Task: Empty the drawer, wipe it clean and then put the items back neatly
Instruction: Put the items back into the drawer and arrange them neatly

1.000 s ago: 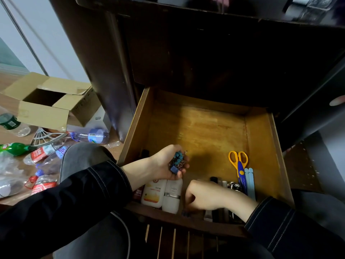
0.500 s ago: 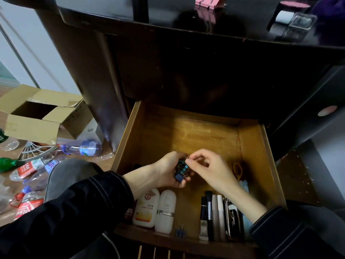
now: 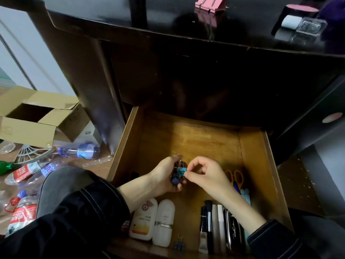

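The wooden drawer (image 3: 194, 141) is pulled open below a dark desk. My left hand (image 3: 164, 176) grips a bunch of small blue binder clips (image 3: 178, 175) above the drawer floor. My right hand (image 3: 207, 174) pinches a light blue clip (image 3: 182, 171) at that bunch. Along the drawer's front lie two white bottles (image 3: 153, 220), one loose blue clip (image 3: 179, 243), a row of brushes and tubes (image 3: 214, 225) and a black case (image 3: 233, 230). Yellow-handled scissors (image 3: 235, 177) and pale blue sticks (image 3: 246, 196) lie at the right, partly hidden by my right wrist.
On the desk top (image 3: 168, 17) rest a pink binder clip (image 3: 209, 5), a clear box (image 3: 310, 27) and a tape roll (image 3: 290, 20). On the floor at left are an open cardboard box (image 3: 37, 116) and several plastic bottles (image 3: 37, 171). My knee (image 3: 63, 186) is left of the drawer.
My right hand left the drawer's front edge and rose to the clip bunch in my left hand, where it now pinches a clip. The view tilted up, showing more desk top.
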`<act>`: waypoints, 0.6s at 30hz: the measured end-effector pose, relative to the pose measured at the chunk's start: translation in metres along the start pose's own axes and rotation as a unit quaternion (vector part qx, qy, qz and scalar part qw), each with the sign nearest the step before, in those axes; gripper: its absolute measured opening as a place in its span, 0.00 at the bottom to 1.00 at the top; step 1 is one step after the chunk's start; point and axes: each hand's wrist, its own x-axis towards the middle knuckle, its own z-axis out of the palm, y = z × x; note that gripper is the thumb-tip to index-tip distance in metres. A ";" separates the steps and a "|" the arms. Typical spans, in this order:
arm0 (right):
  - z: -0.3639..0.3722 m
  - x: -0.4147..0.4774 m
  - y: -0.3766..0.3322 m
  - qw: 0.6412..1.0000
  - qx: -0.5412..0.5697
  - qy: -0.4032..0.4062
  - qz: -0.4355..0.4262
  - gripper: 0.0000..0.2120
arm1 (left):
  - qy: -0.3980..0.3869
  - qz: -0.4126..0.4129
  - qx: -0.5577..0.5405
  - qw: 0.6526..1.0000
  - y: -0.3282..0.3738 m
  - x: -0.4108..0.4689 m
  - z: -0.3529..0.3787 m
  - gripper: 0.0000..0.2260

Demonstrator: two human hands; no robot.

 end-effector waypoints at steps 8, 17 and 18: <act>0.006 -0.005 0.001 0.997 -0.060 0.028 -0.047 0.13 | -0.015 -0.015 0.008 1.000 -0.005 0.000 0.003 0.17; -0.009 -0.006 -0.010 0.993 0.093 0.041 -0.066 0.22 | -0.077 -0.050 -0.029 0.995 -0.001 -0.006 -0.001 0.19; -0.014 -0.006 -0.011 0.992 0.105 0.051 -0.055 0.22 | -0.069 -0.055 -0.039 0.995 0.001 -0.006 -0.002 0.18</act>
